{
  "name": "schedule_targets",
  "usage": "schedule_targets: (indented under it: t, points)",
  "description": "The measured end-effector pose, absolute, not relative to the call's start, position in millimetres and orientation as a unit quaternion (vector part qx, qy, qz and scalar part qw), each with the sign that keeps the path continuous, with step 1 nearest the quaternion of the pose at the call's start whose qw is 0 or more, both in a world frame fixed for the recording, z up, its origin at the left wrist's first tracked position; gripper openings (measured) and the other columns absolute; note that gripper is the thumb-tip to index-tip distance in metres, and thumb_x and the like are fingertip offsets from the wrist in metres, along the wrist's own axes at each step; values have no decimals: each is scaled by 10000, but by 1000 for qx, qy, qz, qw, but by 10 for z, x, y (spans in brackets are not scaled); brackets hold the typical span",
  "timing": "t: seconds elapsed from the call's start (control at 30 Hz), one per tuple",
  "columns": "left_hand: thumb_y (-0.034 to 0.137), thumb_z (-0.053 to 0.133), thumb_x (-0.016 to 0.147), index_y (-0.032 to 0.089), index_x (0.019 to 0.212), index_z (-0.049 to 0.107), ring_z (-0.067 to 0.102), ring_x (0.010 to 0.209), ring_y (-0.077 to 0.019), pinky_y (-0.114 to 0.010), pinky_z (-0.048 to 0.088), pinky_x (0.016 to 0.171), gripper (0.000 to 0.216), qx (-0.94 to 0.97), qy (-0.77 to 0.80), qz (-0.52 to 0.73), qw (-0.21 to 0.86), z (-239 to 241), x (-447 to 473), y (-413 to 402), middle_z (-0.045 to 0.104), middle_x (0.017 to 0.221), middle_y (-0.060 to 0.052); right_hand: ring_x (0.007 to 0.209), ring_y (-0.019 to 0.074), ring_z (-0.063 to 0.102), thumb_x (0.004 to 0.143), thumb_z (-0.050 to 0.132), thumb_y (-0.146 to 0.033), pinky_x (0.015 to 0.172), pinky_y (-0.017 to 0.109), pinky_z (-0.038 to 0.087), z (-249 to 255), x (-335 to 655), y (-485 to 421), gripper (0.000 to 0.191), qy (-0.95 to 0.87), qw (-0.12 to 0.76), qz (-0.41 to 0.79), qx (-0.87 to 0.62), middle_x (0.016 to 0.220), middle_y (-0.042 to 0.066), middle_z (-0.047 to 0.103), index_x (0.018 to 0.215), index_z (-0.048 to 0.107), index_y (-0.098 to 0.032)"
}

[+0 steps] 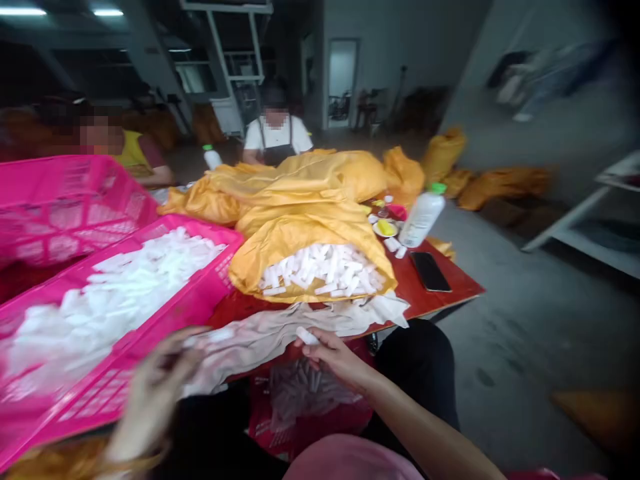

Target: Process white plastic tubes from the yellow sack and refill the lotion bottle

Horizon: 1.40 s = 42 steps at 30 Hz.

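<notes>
My right hand (pixel 330 357) pinches a small white tube-like piece (pixel 307 336) between thumb and fingers, above the front edge of the red table (pixel 430 303). On the left, my left hand (pixel 163 373) is smeared by motion, its fingers curved, beside a pink basket (pixel 187 303). Something whitish shows at its fingertips, but whether it is gripped is unclear. A crumpled pale cloth (pixel 260 337) lies along the table edge between both hands. Behind it, a yellow woven sack (pixel 305 227) lies with its mouth towards me, spilling similar white pieces (pixel 330 267). More white pieces (pixel 125 287) fill the basket.
Below the table edge sits a container of white pieces (pixel 310 390). A phone (pixel 431 271), a green-capped bottle (pixel 423 217) and a small dish (pixel 385 229) are at the right. Another pink basket (pixel 75 200) stands left. Two people sit across the table.
</notes>
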<state>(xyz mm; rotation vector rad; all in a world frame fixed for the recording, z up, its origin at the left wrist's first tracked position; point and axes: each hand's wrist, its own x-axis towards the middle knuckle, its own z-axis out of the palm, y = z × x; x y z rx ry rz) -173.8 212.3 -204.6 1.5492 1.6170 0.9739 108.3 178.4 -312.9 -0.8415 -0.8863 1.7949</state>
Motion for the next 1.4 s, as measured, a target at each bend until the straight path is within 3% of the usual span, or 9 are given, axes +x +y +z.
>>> schedule_targets:
  t: [0.13,0.3,0.4,0.5,0.7,0.93,1.1,1.23,1.4]
  points:
    - [465,731,826,171,1079,674,438,540,-72,-194,366,505,393,523,535,411,521,-2492,-1215,1864,548,694,21,589,83,420,908,645,-438,550,225,362,-3010,1023,1683,296,-433,440,709,-340,729,-42,479,1045,607,-178]
    - [393,725,853,162,1088,694,470,612,-88,-202,401,561,331,518,491,411,567,-2675,-859,1739,593,771,-11,663,98,458,918,639,-489,589,224,372,-2932,948,1617,321,-502,443,657,-345,800,-15,535,995,591,-180]
    - [413,648,911,166,1091,691,616,864,-164,-273,518,790,309,538,487,421,545,-2646,-858,1727,669,999,-75,666,102,459,922,628,-500,600,226,373,-2948,931,1602,337,-516,430,656,-344,811,-10,540,1016,611,-177]
    - [446,556,960,189,1192,656,653,816,-179,-302,551,753,360,583,522,384,490,-2548,-951,1719,695,985,-71,768,131,504,936,613,-484,697,247,409,-2983,980,1602,326,-547,437,613,-367,882,12,589,1046,639,-178]
    - [350,571,961,303,1265,627,621,1173,-201,-292,485,1000,312,761,494,299,295,-2393,-1111,1648,673,1236,-31,822,150,555,966,575,-434,752,259,439,-3006,1103,1615,295,-624,421,535,-384,956,29,628,1119,637,-189]
    - [405,546,963,269,1042,632,685,936,-184,-255,532,851,179,776,459,264,342,-2706,-1049,1724,710,1058,-22,922,225,582,990,462,-292,846,336,480,-3082,1022,1618,209,-801,338,247,-428,997,108,636,1085,599,-166]
    - [431,548,959,253,1151,518,619,658,-162,-257,528,622,264,651,525,360,413,-2722,-997,1731,645,778,15,898,166,591,1009,489,-413,805,259,473,-2979,1002,1610,275,-734,371,424,-378,1006,59,628,1123,586,-183]
    - [409,560,955,193,922,625,593,684,-143,-246,492,677,228,694,490,330,412,-2501,-1090,1742,630,762,-13,850,141,574,990,525,-475,756,235,448,-2876,1056,1595,340,-668,355,570,-321,965,27,617,1111,613,-169]
    - [436,501,982,171,717,580,471,587,-112,-230,392,586,383,666,511,317,441,-2433,-1011,1715,527,651,5,883,195,590,1030,431,-395,808,303,461,-2973,976,1588,315,-733,351,405,-419,1012,87,647,1186,597,-178]
